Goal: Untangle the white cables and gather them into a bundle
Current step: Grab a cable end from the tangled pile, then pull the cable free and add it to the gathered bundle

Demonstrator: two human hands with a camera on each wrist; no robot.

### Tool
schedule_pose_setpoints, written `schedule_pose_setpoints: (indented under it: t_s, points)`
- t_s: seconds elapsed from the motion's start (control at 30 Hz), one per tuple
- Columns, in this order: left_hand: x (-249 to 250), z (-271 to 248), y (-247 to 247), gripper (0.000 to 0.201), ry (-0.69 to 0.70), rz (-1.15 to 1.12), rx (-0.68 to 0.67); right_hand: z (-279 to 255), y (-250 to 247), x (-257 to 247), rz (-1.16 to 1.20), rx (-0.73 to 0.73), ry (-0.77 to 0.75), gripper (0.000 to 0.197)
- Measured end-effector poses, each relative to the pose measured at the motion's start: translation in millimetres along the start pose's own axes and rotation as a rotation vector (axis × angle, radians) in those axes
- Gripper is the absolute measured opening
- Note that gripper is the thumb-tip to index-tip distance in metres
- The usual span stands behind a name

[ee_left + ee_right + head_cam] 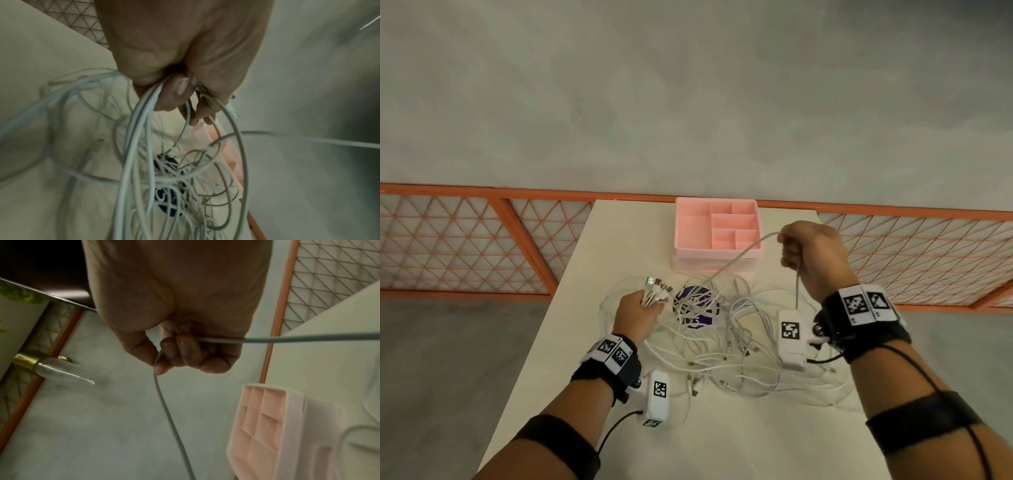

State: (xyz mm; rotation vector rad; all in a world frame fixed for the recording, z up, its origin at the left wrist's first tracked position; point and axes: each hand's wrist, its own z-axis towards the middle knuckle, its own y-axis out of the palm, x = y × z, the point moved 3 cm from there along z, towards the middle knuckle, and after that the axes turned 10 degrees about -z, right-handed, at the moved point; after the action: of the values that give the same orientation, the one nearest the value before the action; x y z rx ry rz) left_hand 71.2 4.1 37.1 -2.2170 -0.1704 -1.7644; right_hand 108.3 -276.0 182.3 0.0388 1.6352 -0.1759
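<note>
A tangle of white cables [726,346] lies spread over the middle of the cream table [722,438]. My left hand [637,313] grips several cable ends, their plugs [658,287] fanning out above the fist. In the left wrist view the left hand [180,91] is curled round several strands [141,129] that loop down to the pile. My right hand [808,253] is raised above the table and holds one white cable [743,255] pulled taut up out of the tangle. In the right wrist view the right hand [176,352] pinches that cable [164,407], which runs off right and down.
A pink divided tray [717,228] stands at the table's far edge, just behind the pile. A dark purple round object [697,305] lies under the cables. An orange mesh fence [465,240] runs behind the table. Grey floor lies beyond.
</note>
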Motion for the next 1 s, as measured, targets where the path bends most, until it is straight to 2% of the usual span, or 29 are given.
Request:
schedule_pose_setpoints:
  t_s: [0.13, 0.3, 0.37, 0.47, 0.57, 0.7, 0.83, 1.0]
  points:
    - [-9, -6, 2, 0.009, -0.006, -0.053, -0.049, 1, -12, 8, -0.057, 0.015, 0.006, 0.022]
    - [18, -10, 10, 0.028, 0.066, -0.226, 0.14, -1, 11, 35, -0.072, -0.001, 0.06, 0.018]
    - [26, -10, 16, 0.031, -0.025, -0.346, 0.097, -5, 26, 42, -0.107, -0.035, 0.053, 0.02]
    - [36, -19, 33, 0.027, -0.277, -0.547, -0.101, -14, 51, 45, -0.122, -0.117, 0.026, 0.019]
    - [37, -24, 42, 0.027, -0.446, -0.602, -0.187, -27, 70, 41, -0.087, -0.221, -0.014, 0.016]
    - [34, -17, 42, 0.021, -0.575, -0.812, -0.148, -42, 75, 45, -0.133, -0.485, -0.048, 0.015]
    - [34, 0, 32, 0.015, -0.554, -0.912, -0.055, -51, 64, 68, -0.318, -0.79, -0.006, 0.002]
    - [36, 15, 22, 0.015, -0.514, -0.93, 0.048, -45, 27, 92, -0.476, -0.874, 0.146, 0.013]
